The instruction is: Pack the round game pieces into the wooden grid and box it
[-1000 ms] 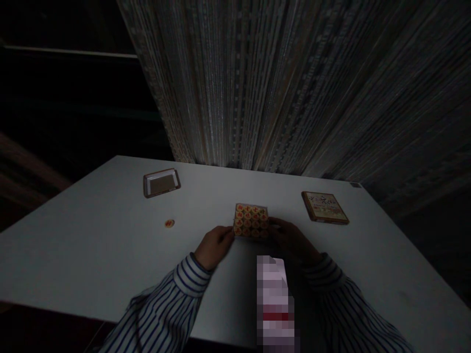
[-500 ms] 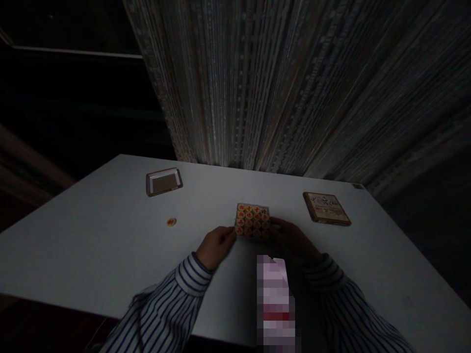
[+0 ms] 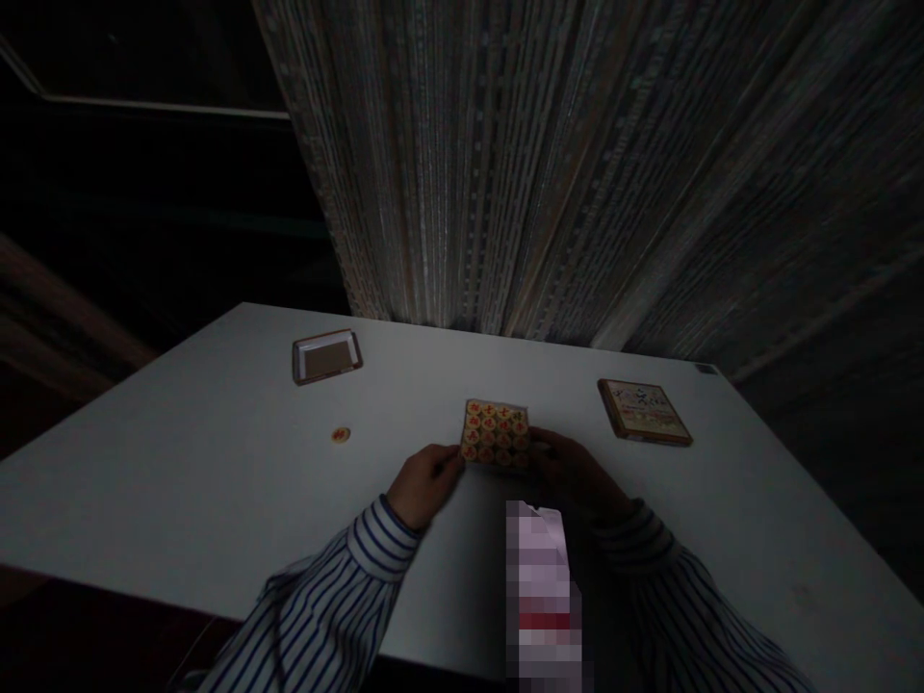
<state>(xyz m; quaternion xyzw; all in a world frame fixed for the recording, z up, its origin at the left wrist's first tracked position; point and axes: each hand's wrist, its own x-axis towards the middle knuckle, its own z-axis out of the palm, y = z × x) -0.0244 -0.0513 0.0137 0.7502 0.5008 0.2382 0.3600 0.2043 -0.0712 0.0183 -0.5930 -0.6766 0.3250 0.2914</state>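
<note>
Between my hands is a clear tray of Chinese chess pieces (image 3: 496,431), round and wooden-looking with red characters, set in rows. My left hand (image 3: 425,481) pinches the tray's left near corner. At the right side my right hand (image 3: 574,474) grips the tray's edge, its fingers dim in shadow. A single loose chess piece (image 3: 341,435) lies face up on the table to the left of the tray.
An open, shallow box half (image 3: 327,357) stands at the back left of the white table (image 3: 433,371). On the right lies a printed box lid (image 3: 645,412). A pixelated pinkish patch (image 3: 545,597) covers the near middle. Curtains (image 3: 462,173) hang behind the table.
The view has shifted slightly, so the loose piece and both box parts appear a little further right. My hands keep the same hold on the tray.
</note>
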